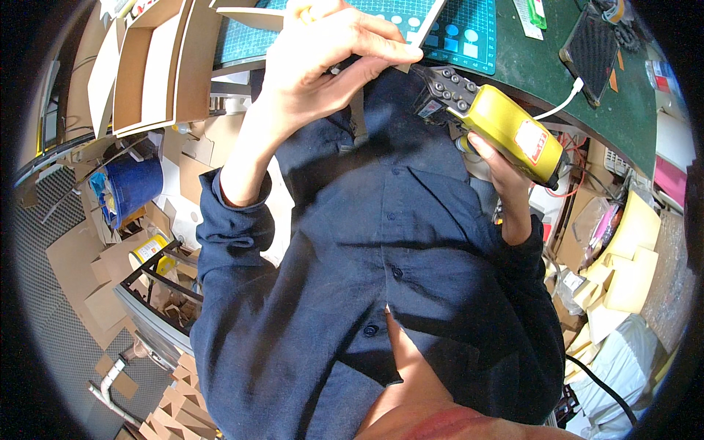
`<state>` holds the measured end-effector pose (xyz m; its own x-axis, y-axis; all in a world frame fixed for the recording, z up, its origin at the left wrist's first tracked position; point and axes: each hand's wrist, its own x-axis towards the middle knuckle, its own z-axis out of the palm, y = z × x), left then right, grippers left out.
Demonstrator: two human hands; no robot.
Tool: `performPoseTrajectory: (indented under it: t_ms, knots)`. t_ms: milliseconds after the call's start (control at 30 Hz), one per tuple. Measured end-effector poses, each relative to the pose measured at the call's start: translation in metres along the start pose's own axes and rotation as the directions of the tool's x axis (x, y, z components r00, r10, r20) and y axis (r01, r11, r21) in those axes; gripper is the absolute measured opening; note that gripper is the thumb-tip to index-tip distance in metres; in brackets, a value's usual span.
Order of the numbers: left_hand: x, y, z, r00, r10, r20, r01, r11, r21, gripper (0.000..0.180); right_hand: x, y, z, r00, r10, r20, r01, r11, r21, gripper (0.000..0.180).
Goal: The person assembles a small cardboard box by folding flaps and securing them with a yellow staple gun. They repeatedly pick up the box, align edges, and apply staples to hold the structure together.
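Over the front edge of the workbench, my left hand (pixel 334 62) pinches a thin pale strip (pixel 429 23) between thumb and fingers. The strip slants up and away to the right, and its lower end pokes out below my fingertips. Just right of that end is the black bolted head of a yellow-handled plier-like tool (pixel 510 128). My right hand (pixel 502 169) grips the tool's handle from below, the thumb showing and the other fingers mostly hidden. I cannot tell whether the jaws touch the strip.
A teal cutting mat (pixel 242 45) lies on the green bench (pixel 528 66). A dark phone-like device (pixel 590 55) with a white cable (pixel 561 106) is at the right. Cardboard trays (pixel 147 81) stand at the left, above a blue bin (pixel 139 183). Yellow foam pieces (pixel 623 282) pile up at the lower right.
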<state>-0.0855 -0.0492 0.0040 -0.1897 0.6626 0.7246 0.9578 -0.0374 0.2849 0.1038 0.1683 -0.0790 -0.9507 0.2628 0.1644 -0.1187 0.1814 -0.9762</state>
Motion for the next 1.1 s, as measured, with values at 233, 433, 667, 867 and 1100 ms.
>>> performPoseTrajectory:
  t_ms: [233, 433, 667, 867, 1100]
  knots:
    - [-0.002, 0.001, 0.0, 1.0, -0.009, 0.008, 0.009, 1.0, -0.001, 0.032, 0.002, 0.016, -0.002, 0.991, -0.13, 0.018, 0.131, 0.989, -0.063, 0.039]
    - [-0.001, 0.0, 0.0, 1.0, 0.0, 0.004, 0.0, 1.0, 0.007, 0.032, 0.003, 0.004, -0.002, 0.999, -0.041, -0.004, 0.04, 0.978, -0.204, 0.042]
    - [0.0, 0.002, -0.001, 1.0, -0.009, 0.006, 0.009, 1.0, 0.004, 0.032, 0.007, 0.0, -0.005, 0.987, -0.147, 0.07, 0.162, 0.935, -0.315, 0.04]
    - [0.0, 0.0, 0.0, 1.0, 0.0, 0.007, 0.0, 1.0, 0.001, 0.031, 0.006, 0.014, -0.009, 0.924, -0.35, 0.154, 0.382, 0.832, -0.402, 0.041]
    - [-0.002, 0.0, -0.003, 1.0, -0.007, 0.027, 0.006, 0.999, 0.038, 0.029, 0.004, 0.0, -0.003, 0.999, -0.032, 0.04, 0.035, 0.996, -0.08, 0.037]
